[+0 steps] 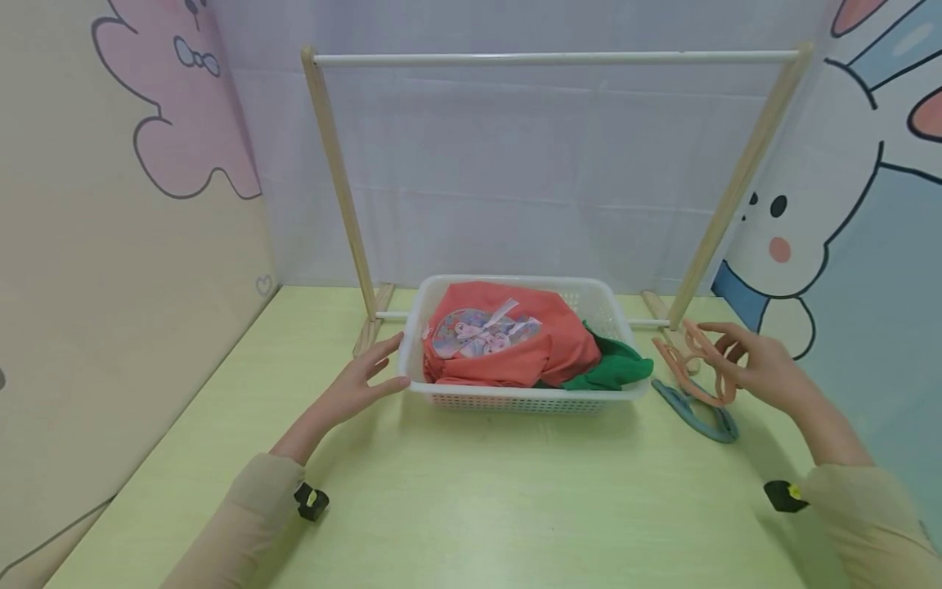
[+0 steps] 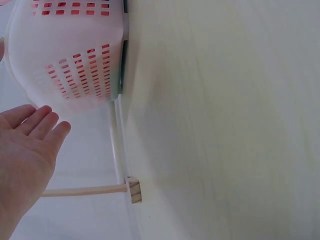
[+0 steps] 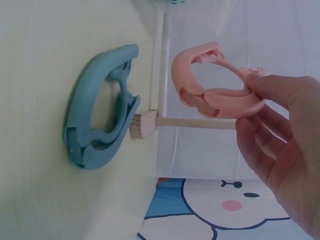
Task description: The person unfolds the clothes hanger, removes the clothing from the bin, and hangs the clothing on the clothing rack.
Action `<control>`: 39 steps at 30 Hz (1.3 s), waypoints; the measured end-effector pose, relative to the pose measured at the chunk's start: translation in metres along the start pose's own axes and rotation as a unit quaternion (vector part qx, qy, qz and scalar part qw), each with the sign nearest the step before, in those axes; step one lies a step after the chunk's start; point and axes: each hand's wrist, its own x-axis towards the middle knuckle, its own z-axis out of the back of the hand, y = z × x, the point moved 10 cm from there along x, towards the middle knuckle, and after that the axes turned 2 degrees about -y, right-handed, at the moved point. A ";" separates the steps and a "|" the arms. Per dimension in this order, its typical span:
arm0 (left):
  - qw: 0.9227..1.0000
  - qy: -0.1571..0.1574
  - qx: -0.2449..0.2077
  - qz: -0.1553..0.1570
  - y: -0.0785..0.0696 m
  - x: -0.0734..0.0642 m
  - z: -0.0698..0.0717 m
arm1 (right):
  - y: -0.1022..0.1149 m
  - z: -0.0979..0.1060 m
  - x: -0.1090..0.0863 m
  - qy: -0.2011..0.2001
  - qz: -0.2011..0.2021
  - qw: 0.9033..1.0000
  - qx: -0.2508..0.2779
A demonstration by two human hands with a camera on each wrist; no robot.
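Right hand (image 1: 765, 368) pinches peach folding hanger (image 3: 227, 103) by one end; better keep pinch firm, clear of teal hanger (image 3: 82, 107) below. Left hand (image 1: 359, 388) spread beside basket (image 1: 515, 394), contact unclear.

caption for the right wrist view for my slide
The right hand holds up a peach hanger; a blue hanger lies on the table.

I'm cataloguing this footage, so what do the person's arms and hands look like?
The left hand and right hand are ungloved. The left sleeve and right sleeve are beige, their cuffs ending short of the hands. A small black block with a yellow mark shows beside each cuff.
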 end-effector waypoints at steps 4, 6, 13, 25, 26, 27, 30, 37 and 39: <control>1.000 -0.001 0.005 -0.001 -0.001 0.000 0.000 | 0.010 0.013 0.004 -0.055 0.006 0.998 0.001; 1.000 -0.001 0.005 -0.001 -0.001 0.000 0.000 | 0.018 0.021 0.005 -0.083 0.006 0.997 0.004; 1.000 0.009 -0.005 0.006 0.000 0.001 0.001 | 0.054 0.047 0.011 -0.194 0.030 0.980 0.019; 0.999 0.019 0.008 0.031 0.000 0.003 0.003 | 0.115 0.063 0.022 -0.275 0.080 0.953 0.098; 0.999 0.020 0.014 0.030 -0.001 0.002 0.004 | 0.120 0.062 0.024 -0.272 0.082 0.953 0.107; 0.999 0.021 0.021 0.030 -0.001 0.002 0.004 | 0.125 0.061 0.025 -0.269 0.085 0.952 0.117; 0.998 0.021 0.041 0.030 -0.005 0.001 0.007 | 0.138 0.059 0.029 -0.262 0.093 0.950 0.142; 0.998 0.019 0.048 0.027 -0.009 0.001 0.009 | 0.160 0.055 0.039 -0.245 0.097 0.945 0.192; 0.998 0.017 0.046 0.026 -0.010 0.000 0.009 | 0.166 0.053 0.042 -0.234 0.101 0.944 0.210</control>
